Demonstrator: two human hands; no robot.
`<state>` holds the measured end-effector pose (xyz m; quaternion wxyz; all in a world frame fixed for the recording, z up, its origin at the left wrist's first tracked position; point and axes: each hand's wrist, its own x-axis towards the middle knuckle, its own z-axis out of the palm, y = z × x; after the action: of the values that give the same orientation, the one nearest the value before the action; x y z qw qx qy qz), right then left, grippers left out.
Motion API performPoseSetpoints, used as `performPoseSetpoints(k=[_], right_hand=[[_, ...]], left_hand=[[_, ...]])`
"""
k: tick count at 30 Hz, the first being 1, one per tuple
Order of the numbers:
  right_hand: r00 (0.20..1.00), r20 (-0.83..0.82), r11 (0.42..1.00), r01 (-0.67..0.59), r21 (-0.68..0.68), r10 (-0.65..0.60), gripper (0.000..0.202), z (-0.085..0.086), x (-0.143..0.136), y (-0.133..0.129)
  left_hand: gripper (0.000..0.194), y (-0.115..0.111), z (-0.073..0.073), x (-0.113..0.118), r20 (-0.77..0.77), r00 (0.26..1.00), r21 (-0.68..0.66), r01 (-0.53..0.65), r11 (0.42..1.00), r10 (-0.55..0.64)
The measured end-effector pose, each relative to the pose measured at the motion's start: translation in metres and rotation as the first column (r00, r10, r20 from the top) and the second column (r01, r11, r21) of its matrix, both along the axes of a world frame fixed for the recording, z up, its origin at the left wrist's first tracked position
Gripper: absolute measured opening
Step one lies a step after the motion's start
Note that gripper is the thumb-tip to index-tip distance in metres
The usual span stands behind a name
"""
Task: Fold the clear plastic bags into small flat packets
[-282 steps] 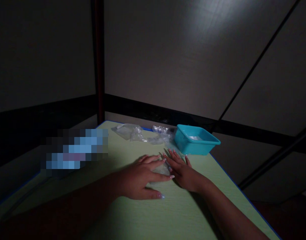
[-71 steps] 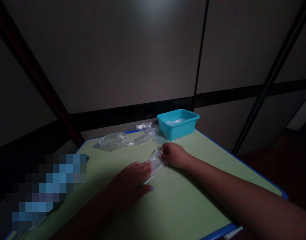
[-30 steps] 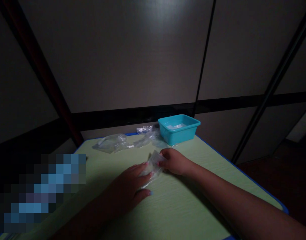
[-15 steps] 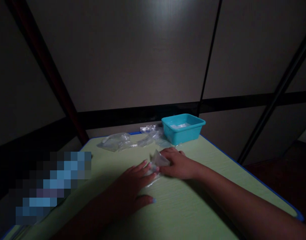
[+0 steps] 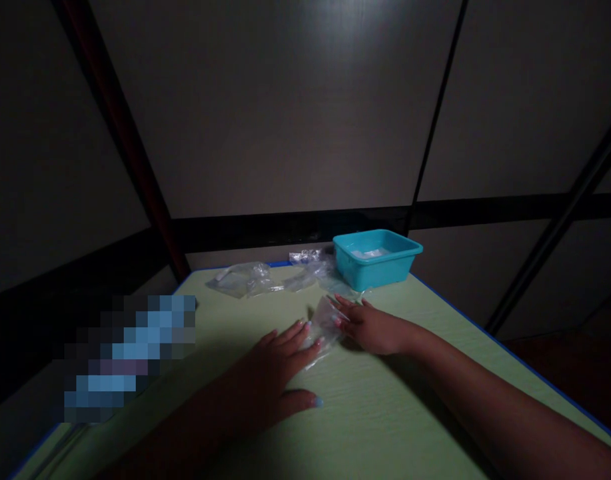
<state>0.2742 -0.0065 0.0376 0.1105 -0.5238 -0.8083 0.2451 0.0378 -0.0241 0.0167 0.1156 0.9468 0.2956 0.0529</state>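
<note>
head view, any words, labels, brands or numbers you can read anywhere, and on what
None can be read. The teal tub, the clear plastic bags, the small clear bag under the left hand and right hand, and the green table show no print. The pixelated patch is unreadable.
</note>
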Motion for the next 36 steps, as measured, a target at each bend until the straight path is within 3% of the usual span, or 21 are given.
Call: performPoseSetpoints(k=[4, 15, 19, 22, 25, 28, 36], right_hand=[[0.97, -0.225, 0.996, 0.09, -0.001, -0.088, 0.049, -0.005, -0.009, 0.0], [0.968, -0.239, 0.997, 0.067, -0.031, -0.072, 0.055, -0.005, -0.032, -0.015], [0.961, -0.275, 0.999, -0.017, 0.027, 0.024, 0.054, -0.009, -0.036, -0.018], [0.961, -0.213, 0.984, -0.162, 0.074, 0.174, 0.054, -0.008, -0.035, -0.021], [0.952, -0.093, 0.956, -0.287, 0.058, 0.291, 0.07, -0.006, -0.029, -0.022], [0.962, -0.001, 0.961, -0.274, 0.044, 0.274, 0.084, -0.005, -0.022, -0.019], [0.978, 0.038, 0.974, -0.208, 0.084, 0.206, 0.059, -0.009, -0.02, -0.012]], left_hand=[[0.069, -0.001, 0.0, 0.001, 0.033, 0.999, 0.0, -0.008, 1.0, 0.008], [0.068, -0.002, 0.001, 0.004, 0.052, 0.999, 0.023, 0.001, 1.0, -0.002], [0.066, -0.003, 0.003, 0.004, 0.052, 0.999, 0.042, 0.011, 0.999, -0.013], [0.062, -0.005, 0.006, 0.005, 0.08, 0.997, 0.058, 0.017, 0.998, -0.021], [0.058, -0.006, 0.009, 0.006, 0.088, 0.996, 0.056, 0.005, 0.998, -0.01], [0.058, -0.004, 0.008, 0.005, 0.081, 0.997, 0.035, 0.015, 0.999, -0.018], [0.064, 0.0, 0.0, 0.002, 0.036, 0.999, 0.015, 0.007, 1.0, -0.007]])
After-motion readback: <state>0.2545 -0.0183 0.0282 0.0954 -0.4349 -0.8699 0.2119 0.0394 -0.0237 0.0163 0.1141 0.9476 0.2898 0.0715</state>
